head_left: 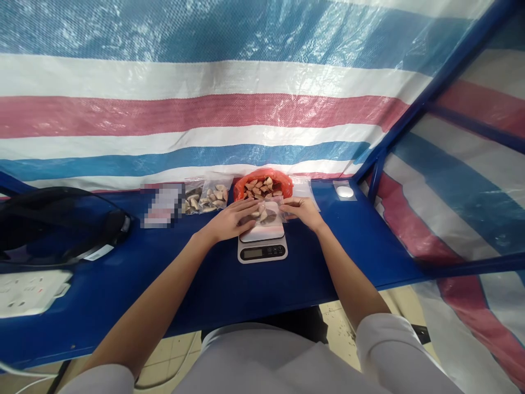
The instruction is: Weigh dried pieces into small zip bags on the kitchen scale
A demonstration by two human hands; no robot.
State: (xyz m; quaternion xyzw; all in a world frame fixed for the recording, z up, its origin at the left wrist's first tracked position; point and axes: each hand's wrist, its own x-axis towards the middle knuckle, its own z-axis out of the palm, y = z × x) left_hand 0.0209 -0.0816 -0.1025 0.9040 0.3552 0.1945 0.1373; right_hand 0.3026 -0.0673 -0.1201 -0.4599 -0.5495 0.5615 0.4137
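Over a white digital scale [262, 253] lies a small clear plastic bag [268, 212] with a few pale, curved pieces inside. My left hand [234, 220] holds the bag's left side, fingers stretched along the top and thumb lower down. At the opposite edge, my right hand [302, 212] pinches the plastic between thumb and fingers. Just behind the scale stands an open red plastic bag [287, 183] full of brown, shell-like pieces [262, 189]. The bag in my hands partly covers the scale's plate.
Two filled clear bags [215, 196] lie left of the red bag, beside a blurred-out item [163, 205]. A black headset [117, 224] and white power strip [30, 293] occupy the table's left. A small packet with a white disc [345, 192] lies far right. Striped sheeting [205, 117] hangs behind.
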